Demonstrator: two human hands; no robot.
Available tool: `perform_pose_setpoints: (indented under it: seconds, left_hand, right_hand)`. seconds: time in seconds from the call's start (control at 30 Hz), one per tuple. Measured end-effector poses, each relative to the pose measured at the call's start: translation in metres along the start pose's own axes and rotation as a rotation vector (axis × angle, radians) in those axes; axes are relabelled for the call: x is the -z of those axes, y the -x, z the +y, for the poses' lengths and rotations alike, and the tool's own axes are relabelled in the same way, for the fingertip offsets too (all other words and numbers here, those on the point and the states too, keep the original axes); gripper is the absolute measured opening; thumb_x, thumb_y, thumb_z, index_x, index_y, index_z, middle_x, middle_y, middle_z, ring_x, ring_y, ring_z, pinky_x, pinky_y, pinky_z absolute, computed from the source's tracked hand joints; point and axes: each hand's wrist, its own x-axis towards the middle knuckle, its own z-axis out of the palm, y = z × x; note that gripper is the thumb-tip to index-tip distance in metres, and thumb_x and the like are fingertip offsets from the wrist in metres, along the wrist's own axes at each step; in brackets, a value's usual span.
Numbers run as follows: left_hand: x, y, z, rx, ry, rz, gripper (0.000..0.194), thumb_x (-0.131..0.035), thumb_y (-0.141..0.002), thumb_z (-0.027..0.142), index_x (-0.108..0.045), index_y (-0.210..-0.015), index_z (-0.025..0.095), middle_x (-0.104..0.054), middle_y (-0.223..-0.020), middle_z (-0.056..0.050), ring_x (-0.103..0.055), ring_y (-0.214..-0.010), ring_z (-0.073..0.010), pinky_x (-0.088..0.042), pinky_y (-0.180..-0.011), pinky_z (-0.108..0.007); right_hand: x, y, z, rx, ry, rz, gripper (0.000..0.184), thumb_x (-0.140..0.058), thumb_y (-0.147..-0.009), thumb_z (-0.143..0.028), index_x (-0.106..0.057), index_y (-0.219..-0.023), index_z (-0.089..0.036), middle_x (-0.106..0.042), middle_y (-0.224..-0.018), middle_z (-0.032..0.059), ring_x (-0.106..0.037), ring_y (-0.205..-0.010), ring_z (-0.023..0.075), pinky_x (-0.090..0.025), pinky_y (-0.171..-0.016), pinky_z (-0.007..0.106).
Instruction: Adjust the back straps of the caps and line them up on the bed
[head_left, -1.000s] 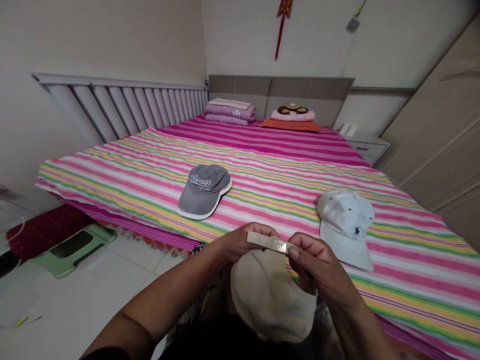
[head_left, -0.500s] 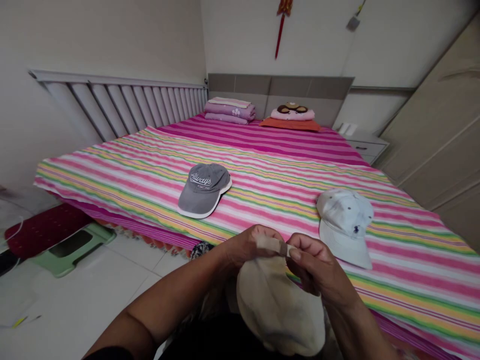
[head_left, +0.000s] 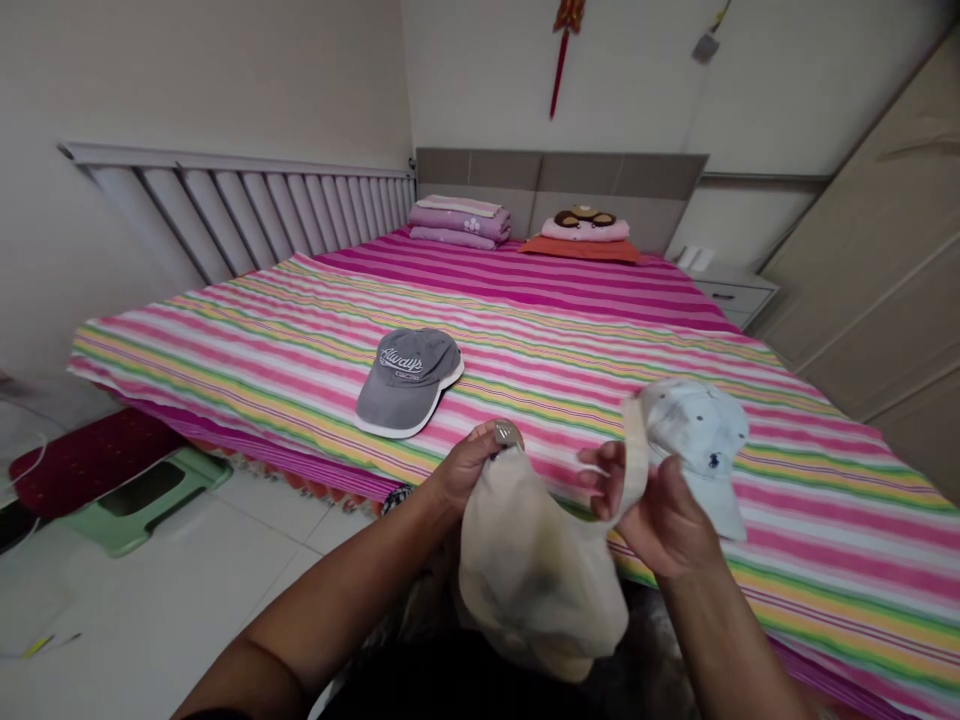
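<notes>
A beige cap [head_left: 536, 560] hangs tilted in front of me, its back opening upward. My left hand [head_left: 480, 465] is closed on the cap's edge, where a small metal buckle [head_left: 508, 433] shows at the thumb. The cap's loose strap [head_left: 635, 450] sticks up from the other side, its end free. Around that strap my right hand [head_left: 656, 510] has its fingers apart, and the strap crosses in front of the fingers. Behind the right hand a pale blue cap [head_left: 697, 425] lies on the bed. Farther left lies a grey cap [head_left: 409, 380] with white lettering.
A striped sheet [head_left: 300, 330] covers the bed. Folded purple bedding [head_left: 457, 225] and an orange cushion [head_left: 581, 248] lie by the headboard [head_left: 480, 170]. A white rail [head_left: 247, 210] runs along the left. A green stool [head_left: 142, 500] stands on the floor at left.
The strap has come out of its buckle and now stands loose. My hands have moved apart, the right one opening and going right. The beige cap has shifted slightly left.
</notes>
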Motion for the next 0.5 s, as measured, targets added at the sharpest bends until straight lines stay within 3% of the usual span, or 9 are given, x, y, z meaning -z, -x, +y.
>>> perform_pose_setpoints:
  seconds: [0.1, 0.2, 0.27, 0.37, 0.5]
  left_hand:
    - [0.005, -0.004, -0.002, 0.024, 0.117, 0.089, 0.028, -0.071, -0.054, 0.032, -0.050, -0.063, 0.015, -0.043, -0.048, 0.006, -0.039, -0.039, -0.0048, -0.030, -0.040, -0.017]
    - [0.011, -0.008, -0.004, 0.080, 0.255, 0.166, 0.027, -0.070, -0.055, 0.030, -0.047, -0.063, 0.018, -0.042, -0.047, 0.008, -0.039, -0.036, -0.0055, -0.029, -0.038, -0.018]
    - [0.015, -0.010, -0.002, 0.120, 0.285, 0.194, 0.025, -0.068, -0.057, 0.030, -0.046, -0.061, 0.017, -0.042, -0.045, 0.007, -0.041, -0.036, -0.0067, -0.030, -0.038, -0.018]
    - [0.018, -0.013, 0.007, 0.096, 0.228, 0.239, 0.020, -0.068, -0.057, 0.024, -0.050, -0.063, 0.015, -0.048, -0.047, 0.006, -0.046, -0.040, -0.0071, -0.035, -0.043, -0.019]
    - [0.029, -0.015, 0.019, 0.152, 0.124, 0.174, 0.017, -0.069, -0.059, 0.018, -0.057, -0.069, 0.012, -0.058, -0.057, 0.002, -0.054, -0.049, -0.0093, -0.040, -0.055, -0.021]
  right_hand:
    - [0.010, -0.001, 0.014, -0.265, 0.171, -0.240, 0.055, -0.076, -0.049, -0.048, -0.065, -0.087, -0.010, -0.066, -0.080, 0.0105, -0.061, -0.067, 0.0190, -0.045, -0.058, 0.026]
    - [0.013, -0.002, 0.030, -0.322, 0.165, -0.280, 0.064, -0.080, -0.042, -0.044, -0.062, -0.094, -0.012, -0.067, -0.084, 0.0081, -0.062, -0.074, 0.0196, -0.045, -0.067, 0.026]
    - [0.012, -0.002, 0.038, -0.340, 0.109, -0.254, 0.057, -0.082, -0.043, -0.035, -0.061, -0.093, -0.016, -0.068, -0.081, 0.0048, -0.063, -0.070, 0.0184, -0.047, -0.065, 0.027]
    - [0.010, -0.003, 0.042, -0.296, -0.002, -0.115, 0.031, -0.078, -0.053, -0.020, -0.061, -0.078, -0.018, -0.068, -0.067, -0.0002, -0.063, -0.059, 0.0147, -0.047, -0.058, 0.025]
    - [0.007, -0.005, 0.032, -0.150, -0.129, 0.012, 0.023, -0.078, -0.053, -0.021, -0.060, -0.067, -0.019, -0.065, -0.057, -0.0018, -0.063, -0.056, 0.0167, -0.050, -0.057, 0.026]
